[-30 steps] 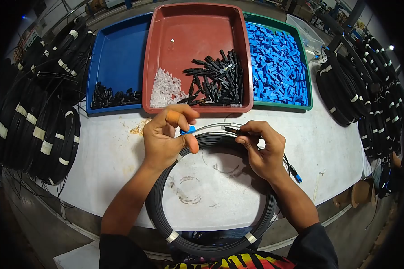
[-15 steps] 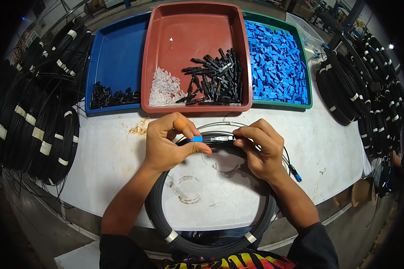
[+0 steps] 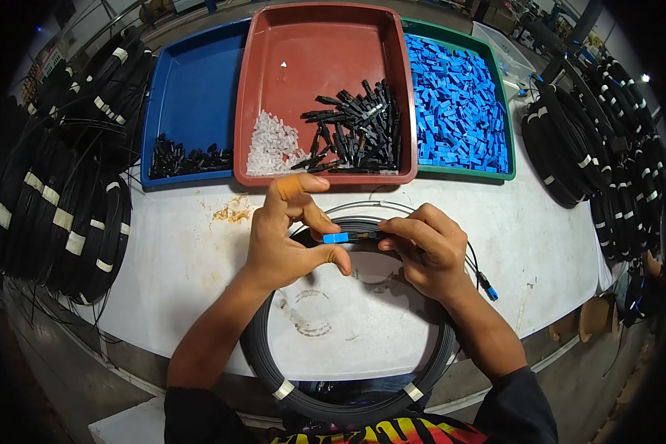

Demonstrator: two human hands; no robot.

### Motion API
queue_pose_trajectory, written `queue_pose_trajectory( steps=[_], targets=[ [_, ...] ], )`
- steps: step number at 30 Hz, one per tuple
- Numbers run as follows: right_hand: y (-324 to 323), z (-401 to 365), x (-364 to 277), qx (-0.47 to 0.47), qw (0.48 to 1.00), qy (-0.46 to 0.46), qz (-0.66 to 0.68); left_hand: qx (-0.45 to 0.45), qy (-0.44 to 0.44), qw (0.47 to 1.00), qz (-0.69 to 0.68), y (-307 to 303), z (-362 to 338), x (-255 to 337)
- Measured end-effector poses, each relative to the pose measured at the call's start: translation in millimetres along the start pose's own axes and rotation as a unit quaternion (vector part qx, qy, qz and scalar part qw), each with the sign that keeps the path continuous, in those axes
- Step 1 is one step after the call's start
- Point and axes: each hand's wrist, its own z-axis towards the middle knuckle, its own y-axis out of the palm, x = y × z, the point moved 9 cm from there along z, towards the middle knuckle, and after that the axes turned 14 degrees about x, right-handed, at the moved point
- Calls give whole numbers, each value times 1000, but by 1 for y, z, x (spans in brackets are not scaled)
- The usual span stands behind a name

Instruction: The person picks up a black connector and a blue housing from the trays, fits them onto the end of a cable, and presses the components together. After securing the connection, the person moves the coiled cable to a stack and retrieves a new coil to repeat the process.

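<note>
My right hand [image 3: 431,248] pinches the black rear part of a fiber optic connector [image 3: 362,236] between thumb and fingers. A blue housing [image 3: 335,238] sits on the connector's left end, in line with it. Around that blue end is my left hand [image 3: 285,237], its index finger raised and its thumb apart below; a fingertip is at the housing's upper edge. Under both hands lies a large coil of black cable [image 3: 255,337], bound with white tape. Its other end, with a blue-tipped connector [image 3: 488,287], rests on the table to the right.
Behind the hands stand a blue tray [image 3: 192,96] with small black parts, a red tray [image 3: 303,59] with clear pieces and black connector bodies, and a green tray [image 3: 507,140] of blue housings. Cable coils [image 3: 52,200] are stacked left, more coils [image 3: 566,144] right.
My left thumb and index finger have spread away from the blue housing, the index finger lifting. The connector has turned to show its dark side, and the housing has shifted slightly down.
</note>
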Motion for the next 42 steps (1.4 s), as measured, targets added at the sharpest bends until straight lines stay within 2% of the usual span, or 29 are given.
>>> queue_pose_trajectory(
  steps=[4, 6, 8, 10, 11, 13, 17, 19, 21, 22, 24, 28, 33, 36, 42],
  targets=[
    [3, 0, -3, 30, 999, -3, 35, -20, 58, 996, 58, 7, -7, 7],
    [0, -1, 3, 46, 997, 36, 47, -29, 83, 995, 51, 8, -5, 15],
    [0, -2, 7, 36, 998, 34, 31, -37, 109, 992, 44, 8, -4, 25],
    [-3, -3, 10, 25, 999, 32, 14, -69, 86, 993, 50, 13, -5, 23],
    [1, -4, 15, -2, 997, 68, 42, -69, 86, 993, 49, 14, -7, 21],
    [6, -5, 18, -29, 992, 103, 70, -13, 50, 998, 43, 7, -7, 11],
    [4, 2, 12, 10, 993, 71, 89, -32, 53, 997, 43, 5, 5, 15],
    [2, 4, 10, 22, 994, 52, 96, -25, 19, 999, -14, 3, 6, 11],
    [-2, 5, 2, 27, 999, -17, 35, -29, 22, 999, -17, 4, 5, 10],
    [-2, 4, 2, 28, 999, -17, 34, -34, 26, 999, -21, 6, 4, 10],
    [-4, 0, 10, 50, 998, 42, 7, -30, 35, 999, -9, 5, 5, 12],
    [-4, 1, 11, 20, 997, 78, 4, -35, 62, 997, 6, 4, 4, 14],
    [-2, -2, 11, 35, 993, 52, 104, -33, 52, 998, -6, 4, 3, 16],
    [-1, -4, 14, 20, 987, 73, 141, -36, 31, 999, -22, 4, 2, 12],
    [4, -3, 12, -16, 984, 68, 162, -45, 10, 997, -56, 6, -3, 6]
  ],
)
